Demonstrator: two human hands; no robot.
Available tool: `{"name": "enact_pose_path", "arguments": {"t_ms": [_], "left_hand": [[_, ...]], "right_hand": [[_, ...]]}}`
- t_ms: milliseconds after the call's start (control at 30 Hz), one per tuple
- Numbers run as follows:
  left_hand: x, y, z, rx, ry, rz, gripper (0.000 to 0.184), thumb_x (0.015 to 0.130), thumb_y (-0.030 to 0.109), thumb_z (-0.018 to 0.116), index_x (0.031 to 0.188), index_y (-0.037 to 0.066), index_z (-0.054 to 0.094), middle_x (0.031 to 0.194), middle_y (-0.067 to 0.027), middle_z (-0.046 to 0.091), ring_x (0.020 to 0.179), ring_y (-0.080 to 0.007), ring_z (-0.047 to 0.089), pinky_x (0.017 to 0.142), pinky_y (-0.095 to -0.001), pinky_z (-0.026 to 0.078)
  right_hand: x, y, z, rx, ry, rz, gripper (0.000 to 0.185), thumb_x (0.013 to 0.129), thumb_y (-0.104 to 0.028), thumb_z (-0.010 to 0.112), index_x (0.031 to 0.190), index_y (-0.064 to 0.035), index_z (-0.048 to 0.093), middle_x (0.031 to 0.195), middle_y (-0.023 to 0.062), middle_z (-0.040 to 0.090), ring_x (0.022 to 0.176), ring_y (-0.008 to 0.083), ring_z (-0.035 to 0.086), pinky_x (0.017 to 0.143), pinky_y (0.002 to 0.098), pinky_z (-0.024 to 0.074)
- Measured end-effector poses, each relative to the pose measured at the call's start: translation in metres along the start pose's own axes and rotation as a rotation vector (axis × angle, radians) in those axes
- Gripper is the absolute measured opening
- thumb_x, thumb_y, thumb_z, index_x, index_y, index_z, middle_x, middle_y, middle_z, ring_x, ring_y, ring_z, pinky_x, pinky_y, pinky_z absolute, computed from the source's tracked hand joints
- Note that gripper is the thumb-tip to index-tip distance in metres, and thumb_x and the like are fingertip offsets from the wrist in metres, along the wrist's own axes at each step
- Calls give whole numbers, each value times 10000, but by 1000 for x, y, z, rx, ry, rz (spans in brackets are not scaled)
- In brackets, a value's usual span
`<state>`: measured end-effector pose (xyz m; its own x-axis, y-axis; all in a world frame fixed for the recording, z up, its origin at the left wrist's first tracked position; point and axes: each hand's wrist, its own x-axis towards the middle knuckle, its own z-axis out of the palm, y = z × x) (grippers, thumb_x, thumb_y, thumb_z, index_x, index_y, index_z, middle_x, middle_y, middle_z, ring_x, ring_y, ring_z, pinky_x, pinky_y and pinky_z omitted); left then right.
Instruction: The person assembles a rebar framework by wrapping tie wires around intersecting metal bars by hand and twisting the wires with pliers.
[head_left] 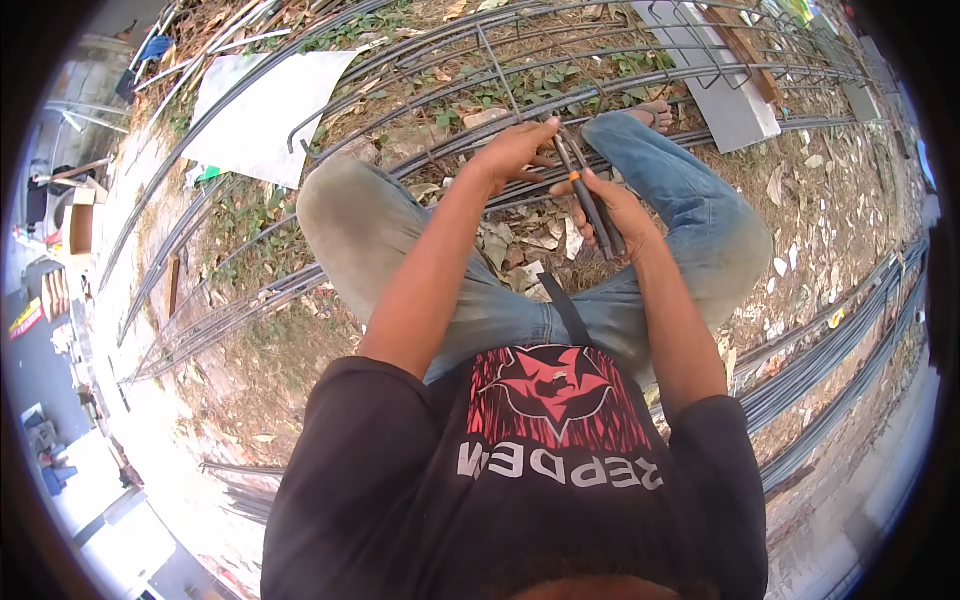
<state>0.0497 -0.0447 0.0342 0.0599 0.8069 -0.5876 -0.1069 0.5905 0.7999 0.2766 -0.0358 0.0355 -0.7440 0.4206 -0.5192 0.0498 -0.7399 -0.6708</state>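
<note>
My right hand [615,205] is closed around a pair of dark pincers [598,222] with an orange mark near the middle. The tool slants up and to the left, its upper end close to my left hand [515,155]. That hand reaches over the steel bars, thumb and fingers apart, with a fingertip beside the tool's upper end; whether it touches the tool I cannot tell. Below both hands run several long rebars [470,140], joined by bent stirrups [497,68] into a cage. Any thin wire at the fingers is too small to make out.
My bent legs in jeans [690,190] flank the work. A white sheet [262,105] lies at upper left and a grey board [722,90] at upper right, beside a wooden plank [742,55]. Bundled rods [840,345] lie to the right. Dry leaves litter the ground.
</note>
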Motion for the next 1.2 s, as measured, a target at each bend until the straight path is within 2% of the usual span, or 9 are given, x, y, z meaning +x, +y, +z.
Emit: {"name": "enact_pose_path", "arguments": {"t_ms": [100,267,367,467,600,733,833,1067,1200], "left_hand": [[-2,4,12,-336,-128,144,480,1083,451,538,1342,56,620,1215,-107,695,1059,-253,695,982,-444,544],[-4,10,12,-415,-221,184,344,1072,357,594,1231,68,687,1111,-61,727,1000,-222,711,938,-407,559],[-2,15,3,-118,-69,260,345,1084,338,573,1144,39,734,987,-47,749,854,-207,727,843,-398,591],[12,14,-31,627,481,510,347,1061,274,569,1018,9,790,731,-53,727,642,-125,663,635,-315,540],[-32,59,-50,355,778,557,322,1050,242,568,1061,14,794,730,-59,733,628,-113,647,611,-304,516],[-42,66,-57,196,737,643,321,1054,231,561,1146,-15,745,787,-79,760,685,-135,693,666,-296,564],[-41,63,-51,94,592,597,319,1062,221,548,1184,-27,707,844,-102,777,746,-157,727,719,-304,598],[-37,58,-44,38,344,561,341,1084,285,551,1178,2,717,967,-114,785,875,-176,741,823,-338,596],[-35,58,-37,20,196,594,323,1081,304,575,1151,39,746,1059,-83,780,983,-168,718,903,-354,569]], "right_hand": [[-7,-2,-2,5,-43,-44,613,1079,-524,480,1253,31,673,683,35,641,516,127,624,496,275,544],[-20,-7,-2,152,-129,-173,575,1059,-405,567,1442,22,535,958,125,743,712,187,722,654,323,617],[-32,-17,20,91,-47,-213,576,1041,-332,611,1502,-14,479,1039,150,740,781,207,739,697,370,633],[-35,-19,36,107,-36,-142,584,1028,-255,631,1538,-47,439,1058,147,726,835,214,736,744,395,640],[-14,0,13,31,43,-77,507,1024,-194,626,1488,-34,500,934,67,676,763,156,668,667,337,595],[44,49,-33,-669,430,230,266,1024,-225,608,1155,-3,675,830,49,656,753,164,658,639,337,551],[69,53,-31,-1170,339,433,427,979,-322,650,1258,1,663,925,170,708,838,359,715,806,457,593],[111,75,-15,-1486,597,-164,504,1002,-374,609,1363,-23,604,1218,255,687,1090,426,673,1011,529,515],[86,23,-12,-370,476,-185,518,1033,-386,593,1383,-5,584,1181,183,695,1056,320,680,932,445,558]]}}
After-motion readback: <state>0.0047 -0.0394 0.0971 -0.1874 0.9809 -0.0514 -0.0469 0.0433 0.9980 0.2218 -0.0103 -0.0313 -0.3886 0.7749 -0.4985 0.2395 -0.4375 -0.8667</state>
